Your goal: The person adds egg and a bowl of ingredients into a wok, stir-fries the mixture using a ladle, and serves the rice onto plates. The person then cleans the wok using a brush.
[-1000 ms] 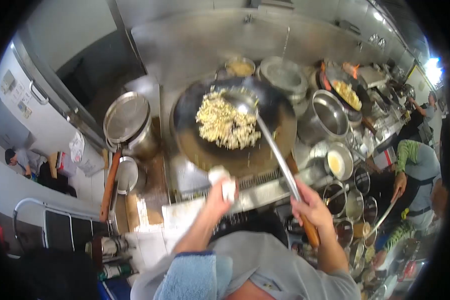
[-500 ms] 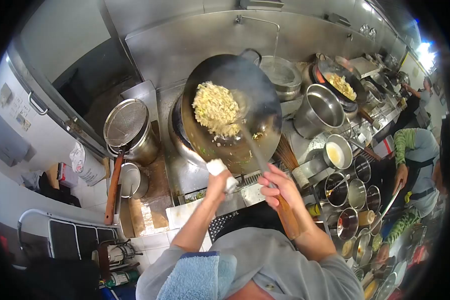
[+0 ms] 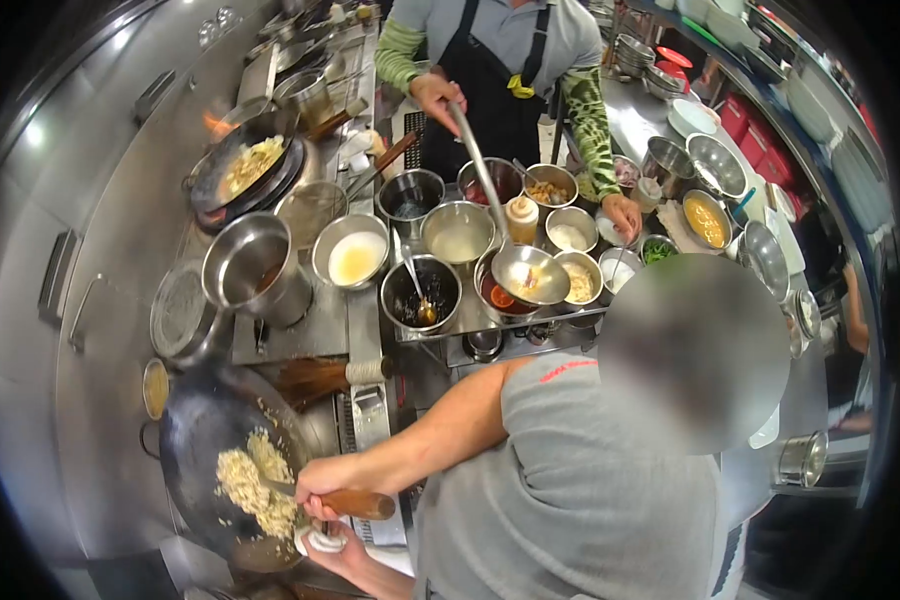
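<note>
At the lower left, a dark wok (image 3: 192,440) holds a mound of fried rice (image 3: 253,487). My right hand (image 3: 322,482) is closed round a ladle (image 3: 362,504) near its wooden handle, and the ladle's far end reaches into the rice. Just below it, my left hand (image 3: 345,558) is closed on a folded white cloth (image 3: 322,542) at the near rim of the wok. What the cloth covers is hidden.
A co-worker's hand (image 3: 438,98) holds a long ladle (image 3: 532,275) over several steel containers. Their other hand (image 3: 622,215) is near small bowls. A brush (image 3: 315,382), a steel pot (image 3: 255,270) and a second wok with food (image 3: 252,167) stand along the stove.
The view has swung to the right, so my wok and hands now appear at the lower left. The co-worker and the containers come into the middle. My hands still hold the ladle and cloth.
</note>
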Available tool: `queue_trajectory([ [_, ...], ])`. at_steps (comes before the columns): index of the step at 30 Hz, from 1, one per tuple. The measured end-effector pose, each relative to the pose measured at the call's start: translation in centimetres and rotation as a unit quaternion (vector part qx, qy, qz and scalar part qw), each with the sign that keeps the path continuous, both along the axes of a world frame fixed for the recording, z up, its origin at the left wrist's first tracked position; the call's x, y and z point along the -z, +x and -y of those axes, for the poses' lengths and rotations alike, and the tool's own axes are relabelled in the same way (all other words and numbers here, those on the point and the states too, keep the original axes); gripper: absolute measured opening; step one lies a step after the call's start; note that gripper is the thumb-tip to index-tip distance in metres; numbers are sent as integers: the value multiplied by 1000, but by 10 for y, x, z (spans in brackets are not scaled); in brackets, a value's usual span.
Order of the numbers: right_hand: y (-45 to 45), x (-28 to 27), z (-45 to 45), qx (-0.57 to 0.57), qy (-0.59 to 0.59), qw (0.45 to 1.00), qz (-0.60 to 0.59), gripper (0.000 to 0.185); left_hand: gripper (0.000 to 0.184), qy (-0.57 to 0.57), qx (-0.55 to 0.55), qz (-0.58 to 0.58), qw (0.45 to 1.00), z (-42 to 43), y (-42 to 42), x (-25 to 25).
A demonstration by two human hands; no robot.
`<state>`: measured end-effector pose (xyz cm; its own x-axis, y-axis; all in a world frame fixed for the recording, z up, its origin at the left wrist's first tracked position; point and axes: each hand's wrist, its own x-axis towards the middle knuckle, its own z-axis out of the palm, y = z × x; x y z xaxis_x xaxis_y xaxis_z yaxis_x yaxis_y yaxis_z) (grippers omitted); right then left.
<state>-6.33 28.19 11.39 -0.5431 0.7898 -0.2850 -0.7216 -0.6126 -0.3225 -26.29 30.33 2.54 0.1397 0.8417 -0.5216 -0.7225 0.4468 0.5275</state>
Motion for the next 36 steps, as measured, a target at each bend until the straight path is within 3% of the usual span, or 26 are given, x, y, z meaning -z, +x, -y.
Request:
queue_trajectory([
  [5, 9, 7, 10, 8, -56, 995, -79, 13, 32, 77, 82, -13, 994, -6, -7, 1],
  [8, 2, 18, 12, 13, -86, 995, -38, 13, 37, 28, 50, -15, 998, 2, 7, -24],
  [9, -2, 22, 11, 16, -86, 996, -14, 15, 38, -37, 47, 2, 998, -6, 1, -20],
  [11, -14, 19, 10, 36, -124, 992, 13, 22, 36, -31, 69, 48, 996, -5, -4, -18],
  [12, -16, 23, 15, 31, -88, 996, -12, 20, 35, -29, 74, 71, 994, -3, -14, -14],
  [13, -21, 30, 9, -14, -73, 993, -89, 19, 34, 12, 73, -36, 997, -28, -46, 31],
  [14, -29, 43, 2, -63, -59, 982, -166, 18, 29, 57, 133, 0, 989, -36, -55, 45],
  [15, -40, 50, 12, 52, 49, 987, -146, 15, 26, 105, 125, -65, 984, -4, -22, 0],
  [16, -53, 57, 23, 150, 152, 969, -127, 13, 20, 81, 102, -60, 990, -11, -45, 21],
  [17, -59, 69, 11, 88, 171, 980, -42, 13, 16, 75, 108, -23, 991, -32, -79, 60],
  [18, -73, 112, -25, -19, 226, 973, 37, 11, 10, 63, 96, -36, 993, -19, -78, 36],
  [20, -85, 55, 30, 73, 66, 981, 166, 8, 11, 65, 125, 40, 989, -8, -107, 22],
  [21, -80, 40, 53, 46, 103, 985, 131, 20, 5, 33, 150, 89, 984, -8, -125, 30],
  [22, -82, 22, 78, 61, 96, 973, 200, 25, 2, 25, 150, 62, 986, 19, -126, 6],
  [24, -79, 11, 123, 80, 78, 971, 213, 29, 12, -21, 149, 45, 988, 56, -134, -12],
  [25, -83, -2, 145, 91, 90, 963, 238, 18, 15, -42, 164, 55, 984, 71, -141, -9],
  [31, -107, -29, 278, 165, 11, 965, 202, 55, 15, -9, 292, -13, 956, 162, -183, 8],
  [33, -120, -27, 326, 205, -7, 962, 178, 55, 16, 9, 336, -55, 940, 194, -197, 9],
  [34, -124, -28, 345, 225, -17, 959, 169, 55, 28, 14, 369, -85, 925, 206, -200, 16],
  [36, -135, -16, 395, 253, -23, 957, 137, 52, 17, 4, 385, -57, 921, 238, -214, 18],
])
